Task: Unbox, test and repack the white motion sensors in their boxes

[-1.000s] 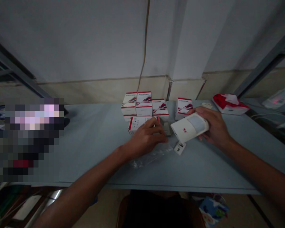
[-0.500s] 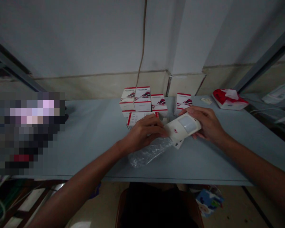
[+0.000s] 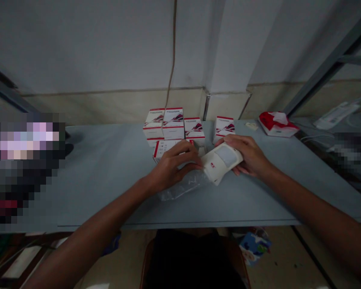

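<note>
My right hand [image 3: 250,155] grips a white plastic sensor unit [image 3: 221,161] with a frosted window and a small red mark, held tilted just above the grey table [image 3: 108,176]. My left hand [image 3: 171,167] is curled, its fingertips pinching the near end of the sensor and the mouth of a clear plastic bag [image 3: 180,188] that lies on the table under it. Right behind my hands stand several red-and-white boxes [image 3: 174,124], and one lies flat [image 3: 162,149] partly behind my left hand.
A red-and-white packet [image 3: 276,122] lies at the table's back right. A cable [image 3: 170,60] runs down the wall. Metal shelf frames [image 3: 327,64] flank both sides, with white items on the right shelf. A blurred-out area covers the left.
My right hand lowered the sensor and brought it left to my left hand, which now touches its near end. The small white part on the table is now hidden beneath the sensor.
</note>
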Demonstrator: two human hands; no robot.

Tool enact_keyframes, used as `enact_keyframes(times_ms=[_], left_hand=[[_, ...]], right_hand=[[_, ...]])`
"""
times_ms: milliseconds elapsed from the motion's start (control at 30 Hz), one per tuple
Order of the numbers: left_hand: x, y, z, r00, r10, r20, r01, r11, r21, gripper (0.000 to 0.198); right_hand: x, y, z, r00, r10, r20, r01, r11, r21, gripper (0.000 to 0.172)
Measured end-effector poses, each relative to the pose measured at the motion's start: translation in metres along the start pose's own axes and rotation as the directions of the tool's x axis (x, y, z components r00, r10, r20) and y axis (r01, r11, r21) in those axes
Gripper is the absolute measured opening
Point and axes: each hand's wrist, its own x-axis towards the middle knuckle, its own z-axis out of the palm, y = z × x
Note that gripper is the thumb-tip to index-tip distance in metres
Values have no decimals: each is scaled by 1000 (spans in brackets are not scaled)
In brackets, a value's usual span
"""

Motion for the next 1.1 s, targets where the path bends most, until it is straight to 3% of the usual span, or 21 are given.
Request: enact_keyframes(times_ms=[233,400,467,600,767,833,933,1100], left_hand=[[-1,4,2,1000,-21,15,21,1000,23,7],[1,2,2,994,-5,-112,14,997,80,15],[1,0,3,991,-26,-129,40,994,106,26],[-2,0,3,987,-74,-140,88,991,103,31],[-5,6,2,998,-61,32,57,992,115,82],[-6,7,3,997,-60,52,52,988,147,82],[-5,6,6,997,-71,-28,75,985,156,74],[-3,7,11,973,-109,-203,121,992,47,70]], right_hand=[[-3,4,8,988,81,132,-83,996,14,41],[-7,4,15,994,57,90,-65,993,95,45],[-6,5,16,997,25,77,-34,993,112,45],[-5,8,18,999,-16,42,10,988,152,43],[-5,5,19,1000,-16,-18,18,987,160,44],[-6,3,18,1000,-26,-7,27,986,164,44],[-9,1,16,997,-81,12,77,977,201,46],[-17,-2,15,967,-234,102,214,961,174,72]])
